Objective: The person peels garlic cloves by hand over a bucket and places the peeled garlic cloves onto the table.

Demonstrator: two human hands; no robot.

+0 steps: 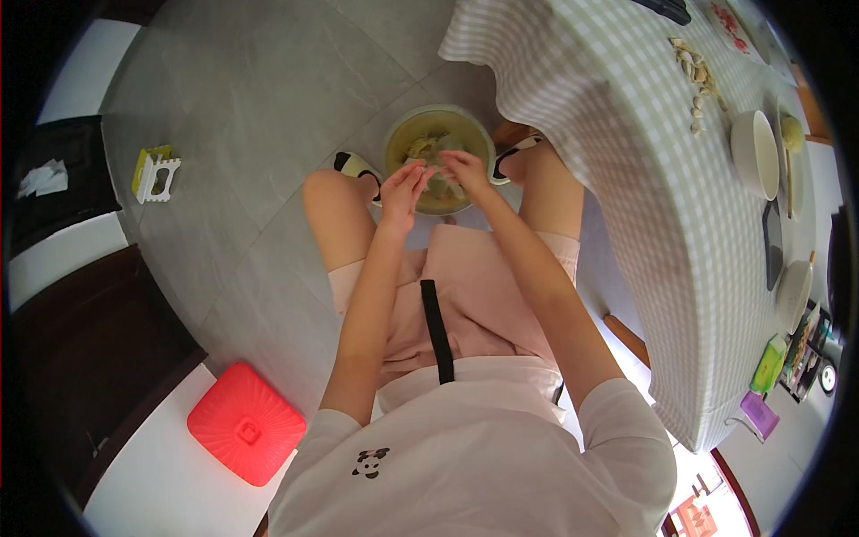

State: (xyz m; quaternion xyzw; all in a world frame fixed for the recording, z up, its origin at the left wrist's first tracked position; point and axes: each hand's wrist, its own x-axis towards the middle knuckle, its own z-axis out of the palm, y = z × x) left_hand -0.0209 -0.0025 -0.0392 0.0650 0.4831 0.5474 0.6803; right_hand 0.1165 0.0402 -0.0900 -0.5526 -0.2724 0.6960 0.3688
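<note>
A round bin (pixel 407 131) with a yellowish inside stands on the floor between my feet. Crumpled pale scraps (pixel 429 144) lie in it. Over its near half, my left hand (pixel 405 191) has its thumb and fingertips pinched around a small pale thing, too small to name surely. My right hand (pixel 466 173) is just beside it, fingers bent towards the left fingertips and a little blurred. Whether the right fingers also grip the thing is hidden. Several garlic cloves and dry stalks (pixel 698 70) lie on the checked tablecloth (pixel 644 134) to the right.
Also on the table are a white bowl (pixel 755 154), a dark phone-like slab (pixel 773 245) and a green packet (pixel 768 362). The cloth hangs down close to my right knee. Leftward are a folding step stool (pixel 158 176) and a red plastic lid or stool top (pixel 247 424).
</note>
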